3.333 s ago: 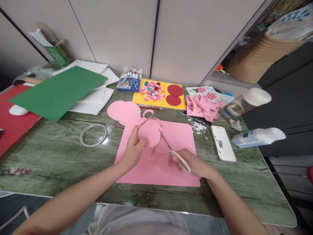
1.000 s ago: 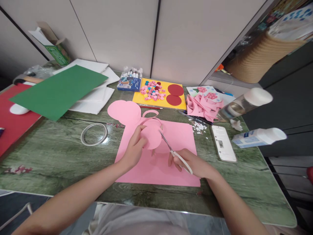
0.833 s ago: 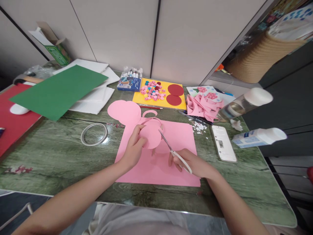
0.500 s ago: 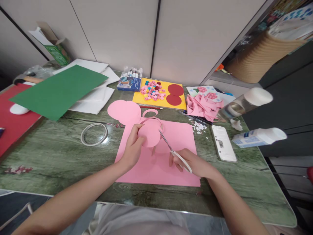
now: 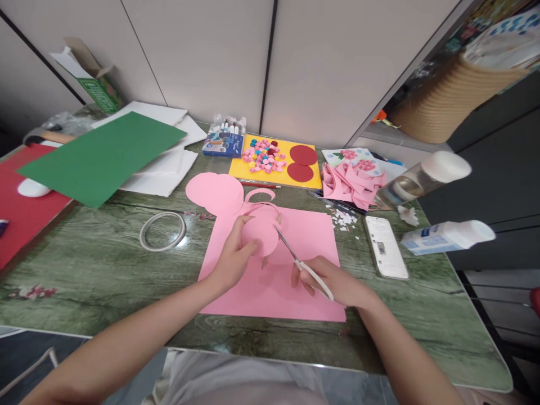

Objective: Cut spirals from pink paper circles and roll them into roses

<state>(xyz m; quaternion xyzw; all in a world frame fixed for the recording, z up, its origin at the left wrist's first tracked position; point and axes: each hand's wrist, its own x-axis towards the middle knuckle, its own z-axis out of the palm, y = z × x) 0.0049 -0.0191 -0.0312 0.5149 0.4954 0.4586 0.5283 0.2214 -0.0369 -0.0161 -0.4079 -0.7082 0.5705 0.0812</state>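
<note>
Pinched in my left hand [image 5: 233, 256] is a round pink paper piece [image 5: 262, 236], with a thin curled offcut strip [image 5: 260, 193] hanging off its far side. My right hand [image 5: 323, 278] grips white-handled scissors [image 5: 311, 274], whose blades meet the right edge of the circle. Beneath both hands lie pink paper sheets [image 5: 270, 298] on the green table. Just beyond my left hand rest cut pink circles [image 5: 215, 191], overlapping one another. The fingertips behind the held paper are hidden.
A roll of tape [image 5: 162, 232] lies to the left, a white phone [image 5: 386, 247] to the right. Bottles [image 5: 447, 236] stand at the right edge. Behind are yellow paper [image 5: 253, 175] with pompoms and red circles [image 5: 302, 154], pink scraps [image 5: 352, 183] and green paper [image 5: 101, 157].
My left hand and the paper circle have shifted slightly right and turned a little. The curled strip now opens out more. My right hand with the scissors has barely moved.
</note>
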